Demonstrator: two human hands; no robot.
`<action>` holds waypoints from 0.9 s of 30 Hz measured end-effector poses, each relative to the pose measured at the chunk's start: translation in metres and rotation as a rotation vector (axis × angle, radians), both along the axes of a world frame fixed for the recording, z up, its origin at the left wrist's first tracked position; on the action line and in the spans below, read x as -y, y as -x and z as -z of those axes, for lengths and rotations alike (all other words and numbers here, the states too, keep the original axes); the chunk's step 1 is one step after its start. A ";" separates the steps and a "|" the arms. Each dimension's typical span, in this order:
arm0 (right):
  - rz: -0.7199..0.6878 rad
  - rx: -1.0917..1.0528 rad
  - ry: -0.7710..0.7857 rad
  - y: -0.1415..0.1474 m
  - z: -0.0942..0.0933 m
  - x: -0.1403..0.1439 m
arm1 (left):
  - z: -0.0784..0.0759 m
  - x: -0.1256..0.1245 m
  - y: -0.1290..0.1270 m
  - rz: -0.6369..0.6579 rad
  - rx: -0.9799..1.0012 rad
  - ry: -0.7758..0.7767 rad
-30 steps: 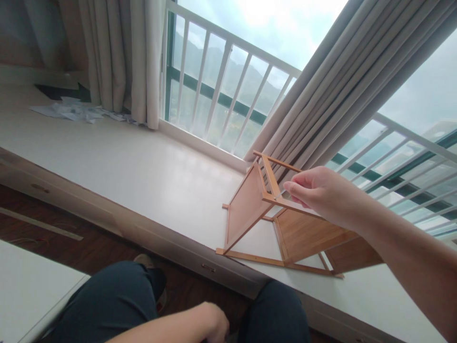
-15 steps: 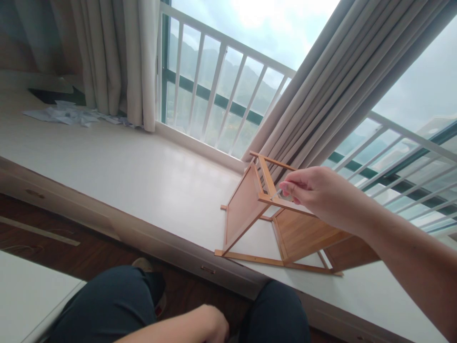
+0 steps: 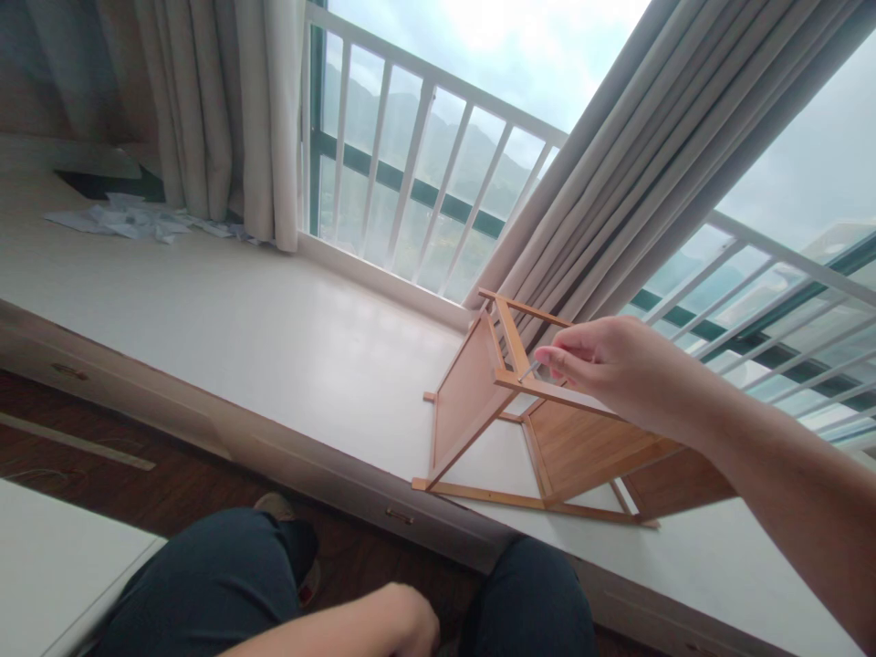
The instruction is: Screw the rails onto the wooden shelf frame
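1. Wooden shelf frame (image 3: 592, 447) rests on the white window ledge (image 3: 321, 338), in front of the gathered curtain (image 3: 581, 155).
2. Right hand (image 3: 595, 365): thumb and fingers pinched closed on a thin metal rod (image 3: 529, 370), tip at the frame's upper corner joint.
3. Left hand (image 3: 414, 620) low between the knees; grip hidden, cannot tell.
4. Judgement: rod best held in line with the joint, frame braced.
5. No legible brands, labels or writing.

No readable text, labels, brands, numbers or signs
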State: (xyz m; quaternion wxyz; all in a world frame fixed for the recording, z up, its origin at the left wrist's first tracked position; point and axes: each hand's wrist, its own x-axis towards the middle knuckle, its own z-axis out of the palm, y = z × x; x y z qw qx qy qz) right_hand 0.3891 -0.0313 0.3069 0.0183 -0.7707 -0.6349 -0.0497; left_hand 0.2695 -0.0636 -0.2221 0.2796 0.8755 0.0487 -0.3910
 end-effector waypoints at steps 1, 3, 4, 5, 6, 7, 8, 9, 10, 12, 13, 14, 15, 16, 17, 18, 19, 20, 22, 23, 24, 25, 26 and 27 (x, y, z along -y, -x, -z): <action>0.002 0.012 -0.002 0.000 0.000 0.000 | -0.001 0.000 0.001 0.005 -0.005 -0.004; 0.014 0.017 -0.005 0.000 0.001 0.000 | -0.005 -0.001 0.003 0.015 -0.010 -0.013; 0.024 0.013 -0.004 0.001 0.000 0.000 | -0.006 -0.001 0.003 0.021 -0.012 -0.020; 0.036 0.006 -0.001 0.002 0.000 0.000 | -0.008 -0.001 0.004 0.029 -0.015 -0.025; 0.052 -0.004 0.003 0.004 0.000 0.000 | -0.009 -0.001 0.004 0.037 -0.015 -0.027; 0.069 -0.015 0.008 0.005 -0.001 0.000 | -0.009 -0.002 0.003 0.041 -0.016 -0.023; 0.087 -0.027 0.014 0.007 -0.001 0.000 | -0.009 -0.002 0.003 0.036 -0.014 -0.016; 0.102 -0.039 0.021 0.009 -0.002 -0.001 | -0.008 -0.002 0.002 0.026 -0.007 -0.006; 0.112 -0.050 0.025 0.010 -0.002 -0.001 | -0.007 -0.002 0.001 0.018 -0.002 0.003; 0.128 -0.064 0.037 0.013 -0.003 -0.002 | -0.004 -0.001 0.000 0.014 0.002 0.005; 0.134 -0.069 0.042 0.015 -0.004 -0.002 | -0.003 -0.001 -0.001 0.022 -0.002 -0.004; 0.143 -0.071 0.046 0.016 -0.004 -0.002 | -0.002 -0.001 -0.001 0.035 -0.007 -0.016; 0.154 -0.073 0.049 0.017 -0.004 -0.003 | -0.001 -0.001 -0.001 0.047 -0.012 -0.030; 0.167 -0.076 0.049 0.018 -0.004 -0.003 | -0.001 -0.001 -0.001 0.057 -0.012 -0.040; 0.180 -0.079 0.047 0.018 -0.004 -0.003 | -0.001 -0.001 -0.001 0.059 -0.003 -0.046; 0.191 -0.084 0.042 0.018 -0.003 -0.003 | 0.000 -0.001 -0.001 0.058 0.006 -0.046; 0.198 -0.090 0.040 0.018 -0.003 -0.003 | 0.000 -0.001 0.000 0.053 0.019 -0.040; 0.199 -0.094 0.037 0.017 -0.003 -0.004 | 0.000 -0.001 0.000 0.043 0.030 -0.028; 0.177 -0.090 0.024 0.015 -0.001 -0.005 | 0.000 0.000 0.000 0.009 0.044 -0.009; 0.160 -0.081 0.016 0.014 -0.001 -0.005 | 0.000 0.001 0.000 -0.005 0.046 -0.011; 0.148 -0.071 0.010 0.013 0.000 -0.005 | 0.000 0.001 0.001 -0.011 0.045 -0.016; 0.143 -0.064 0.007 0.012 0.000 -0.006 | 0.000 0.002 0.001 -0.010 0.042 -0.026; 0.143 -0.062 0.003 0.012 0.001 -0.006 | 0.000 0.002 0.002 -0.002 0.035 -0.035; 0.145 -0.063 0.002 0.012 0.001 -0.006 | 0.000 0.002 0.003 0.007 0.031 -0.038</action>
